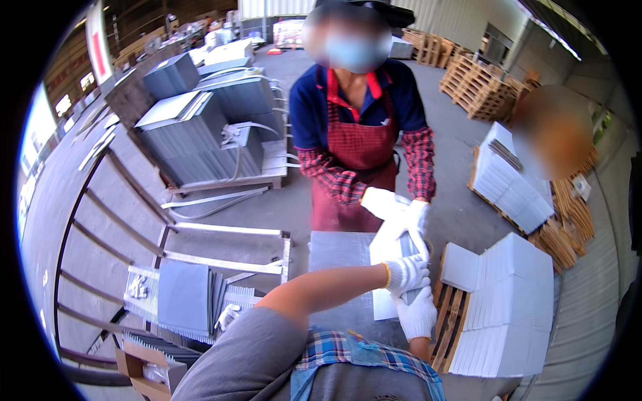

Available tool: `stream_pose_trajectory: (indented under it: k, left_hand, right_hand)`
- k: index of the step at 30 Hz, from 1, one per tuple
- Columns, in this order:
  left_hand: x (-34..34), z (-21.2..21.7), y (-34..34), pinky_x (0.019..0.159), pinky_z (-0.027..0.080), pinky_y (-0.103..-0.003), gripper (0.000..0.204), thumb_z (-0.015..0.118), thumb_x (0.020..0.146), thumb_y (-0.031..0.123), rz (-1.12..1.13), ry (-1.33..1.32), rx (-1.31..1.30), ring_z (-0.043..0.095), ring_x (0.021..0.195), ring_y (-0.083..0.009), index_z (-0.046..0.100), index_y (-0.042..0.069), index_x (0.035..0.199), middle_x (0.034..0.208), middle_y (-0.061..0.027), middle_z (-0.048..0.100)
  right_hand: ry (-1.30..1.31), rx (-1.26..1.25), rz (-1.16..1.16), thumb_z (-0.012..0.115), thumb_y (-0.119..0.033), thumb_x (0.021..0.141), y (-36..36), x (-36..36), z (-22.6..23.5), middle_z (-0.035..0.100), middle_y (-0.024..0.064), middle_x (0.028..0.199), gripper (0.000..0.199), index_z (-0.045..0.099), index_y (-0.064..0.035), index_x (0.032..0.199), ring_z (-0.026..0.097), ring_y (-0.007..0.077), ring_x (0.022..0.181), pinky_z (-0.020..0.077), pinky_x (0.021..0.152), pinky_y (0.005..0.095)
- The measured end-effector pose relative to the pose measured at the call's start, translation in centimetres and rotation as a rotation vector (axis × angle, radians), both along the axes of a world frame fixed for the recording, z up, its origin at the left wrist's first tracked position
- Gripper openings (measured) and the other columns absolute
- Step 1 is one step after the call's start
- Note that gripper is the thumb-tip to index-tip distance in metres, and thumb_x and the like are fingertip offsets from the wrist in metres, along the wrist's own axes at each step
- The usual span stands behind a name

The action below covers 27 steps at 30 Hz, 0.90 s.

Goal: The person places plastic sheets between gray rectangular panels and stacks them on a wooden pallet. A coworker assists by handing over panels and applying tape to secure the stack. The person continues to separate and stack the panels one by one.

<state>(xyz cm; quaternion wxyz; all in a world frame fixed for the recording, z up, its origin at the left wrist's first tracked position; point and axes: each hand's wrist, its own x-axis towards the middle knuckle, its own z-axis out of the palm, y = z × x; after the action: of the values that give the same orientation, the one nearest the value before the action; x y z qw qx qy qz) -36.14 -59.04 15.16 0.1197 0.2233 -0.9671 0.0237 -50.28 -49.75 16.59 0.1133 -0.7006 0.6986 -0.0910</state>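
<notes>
Both my hands wear white knitted gloves. My left hand (406, 275) reaches across from the left, its fingers curled over the edge of a grey flat slab (410, 248). Just nearer, my right hand (416, 317) grips the same slab's near end. A pale, flat sheet or slab (383, 304) lies beside and partly beneath my hands, on the grey worktable (341, 267). Across from me, a co-worker's white-gloved hands (401, 212) are at the slab's far end. Fingers and gloves hide much of the slab.
At right, white slabs (501, 307) stand stacked on a wooden pallet (449, 321). Grey slabs (184, 294) lie on a ribbed stand at left, beside a white glove (228, 317). A metal rail frame (227, 257) and a cardboard box (144, 374) are nearby. Larger stacks (194, 144) stand behind.
</notes>
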Motion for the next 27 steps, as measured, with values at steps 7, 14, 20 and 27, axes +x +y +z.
stream_pose_trajectory:
  k: [7,14,20,27]
  left_hand:
    - [-2.1,-2.4,-1.1,0.087,0.050,-0.042,0.048,0.080,0.054,0.044,-0.029,-0.122,-0.073,0.067,0.099,-0.0287,0.070,0.015,0.090,0.100,-0.0087,0.069]
    - [-1.8,-2.9,-0.7,0.094,0.045,-0.044,0.061,0.080,0.053,0.049,0.003,-0.182,-0.137,0.065,0.105,-0.0283,0.066,0.015,0.102,0.107,-0.0073,0.068]
    - [-1.4,-3.5,-1.3,0.099,0.041,-0.046,0.072,0.079,0.053,0.055,-0.009,-0.175,-0.171,0.064,0.109,-0.0277,0.064,0.016,0.112,0.111,-0.0055,0.067]
    - [-0.8,-4.5,-1.5,0.100,0.041,-0.046,0.055,0.077,0.051,0.042,-0.031,0.064,-0.150,0.063,0.098,-0.0296,0.062,0.012,0.095,0.096,-0.0082,0.064]
  right_hand:
    - [-0.084,0.013,0.023,0.079,-0.048,0.076,1.4,0.8,1.1,0.059,0.0279,0.125,0.085,0.043,-0.0007,0.138,0.060,0.0433,0.114,0.0482,0.095,0.0505]
    - [0.118,-0.017,0.120,0.067,-0.064,0.082,-0.9,-2.0,-4.3,0.062,0.0285,0.119,0.092,0.037,0.0059,0.134,0.064,0.0453,0.106,0.0534,0.086,0.0528]
    - [0.103,0.076,0.094,0.068,-0.060,0.083,-0.2,-1.3,-2.0,0.060,0.0285,0.124,0.094,0.034,0.0052,0.142,0.062,0.0454,0.111,0.0516,0.091,0.0530]
    - [-0.052,0.100,-0.031,0.073,-0.055,0.079,2.2,1.6,2.8,0.057,0.0274,0.131,0.092,0.038,0.0009,0.144,0.058,0.0430,0.119,0.0475,0.098,0.0514]
